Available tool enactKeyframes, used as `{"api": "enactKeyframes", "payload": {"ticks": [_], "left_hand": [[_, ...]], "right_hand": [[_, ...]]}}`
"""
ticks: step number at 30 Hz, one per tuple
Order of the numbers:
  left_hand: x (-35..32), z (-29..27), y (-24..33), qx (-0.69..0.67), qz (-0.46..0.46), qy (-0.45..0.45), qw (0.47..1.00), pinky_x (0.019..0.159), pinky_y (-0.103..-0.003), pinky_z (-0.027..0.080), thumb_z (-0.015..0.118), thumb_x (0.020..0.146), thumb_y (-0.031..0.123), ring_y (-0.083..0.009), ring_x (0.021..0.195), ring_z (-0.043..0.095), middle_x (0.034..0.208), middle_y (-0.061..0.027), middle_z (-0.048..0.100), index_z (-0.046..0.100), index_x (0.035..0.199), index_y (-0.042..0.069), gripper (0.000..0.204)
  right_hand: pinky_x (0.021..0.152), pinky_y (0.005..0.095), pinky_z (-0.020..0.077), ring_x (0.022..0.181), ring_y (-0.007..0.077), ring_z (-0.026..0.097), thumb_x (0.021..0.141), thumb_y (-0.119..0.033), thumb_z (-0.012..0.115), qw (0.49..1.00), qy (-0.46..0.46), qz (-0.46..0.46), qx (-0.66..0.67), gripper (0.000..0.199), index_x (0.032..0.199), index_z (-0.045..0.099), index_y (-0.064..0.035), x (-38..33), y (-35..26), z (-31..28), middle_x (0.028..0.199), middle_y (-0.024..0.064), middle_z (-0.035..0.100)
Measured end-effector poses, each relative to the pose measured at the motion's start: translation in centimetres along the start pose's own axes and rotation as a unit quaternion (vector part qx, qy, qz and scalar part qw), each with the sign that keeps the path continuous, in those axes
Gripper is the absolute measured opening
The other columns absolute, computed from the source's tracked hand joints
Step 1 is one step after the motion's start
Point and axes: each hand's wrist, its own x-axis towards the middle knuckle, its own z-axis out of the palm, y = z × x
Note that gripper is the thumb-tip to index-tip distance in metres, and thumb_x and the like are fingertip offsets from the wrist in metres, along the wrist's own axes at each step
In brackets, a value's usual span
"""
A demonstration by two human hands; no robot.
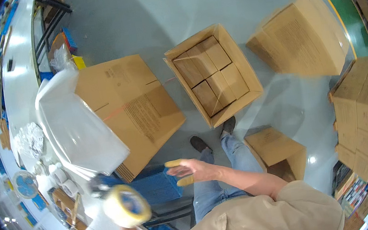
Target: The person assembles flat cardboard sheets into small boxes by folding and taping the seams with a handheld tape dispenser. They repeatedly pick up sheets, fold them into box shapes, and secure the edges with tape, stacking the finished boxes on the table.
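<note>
Over at the far left runs the long white counter (20, 85), scattered with small clutter and a few white rolls (62, 180) near its near edge. Down low, the left hand (111, 196) grips a tape dispenser with its roll of tape (127, 205), fingers wrapped around it, though the hand itself is mostly hidden behind the blurred roll. Above it, a big cardboard box (134, 105) stands beside the counter's edge, a white plastic liner (73, 125) spilling out of its open side. A blue crate (158, 186) sits just under that box. Now the right hand (191, 170) — it hovers over the crate with fingers spread wide, holding nothing, yellow tips on two of them. Beyond, on the grey floor (134, 19), an open carton (213, 74) shows smaller brown boxes packed inside. Further right, a closed large carton (301, 36), a small open box (277, 151) by the person's legs, and a stack of cartons (365, 114) at the right rim.
</note>
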Motion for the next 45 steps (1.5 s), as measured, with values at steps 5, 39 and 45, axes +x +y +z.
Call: {"api": "enactKeyframes", "payload": {"ticks": [5,39,45], "left_hand": [[-9.3,16.2,-9.7,-0.050,-0.186,-0.407,0.893,0.096,-0.033,0.051,0.068,0.096,0.031,-0.0177,0.110,0.062,0.125,-0.0082,0.066,0.063,0.127,0.006,0.040],[17.2,61.3,-27.8,0.803,0.147,-0.376,0.437,0.115,-0.063,0.029,0.075,0.077,0.064,-0.0508,0.150,0.009,0.160,-0.0350,0.007,0.008,0.155,-0.011,0.127],[21.3,50.8,-13.6,0.505,0.482,-0.209,0.685,0.118,-0.055,0.026,0.058,0.096,0.036,-0.0430,0.145,0.031,0.155,-0.0302,0.033,0.029,0.151,-0.008,0.076]], "right_hand": [[0.107,0.0328,0.0415,0.127,0.0179,0.052,0.078,-0.023,0.085,0.983,-0.016,0.063,0.169,0.087,0.149,0.040,-0.0021,-5.1,-4.4,-2.9,0.138,0.0092,0.056],[0.074,0.0389,0.0543,0.084,0.0253,0.067,0.074,-0.018,0.083,0.579,0.763,-0.113,-0.264,0.047,0.110,0.059,0.0001,-7.9,-19.0,-42.7,0.094,0.0160,0.070],[0.087,0.0458,0.0536,0.098,0.0398,0.066,0.064,-0.024,0.084,0.677,0.577,0.045,-0.454,0.079,0.136,0.054,-0.0071,-3.1,-1.9,-44.6,0.107,0.0199,0.069]]}}
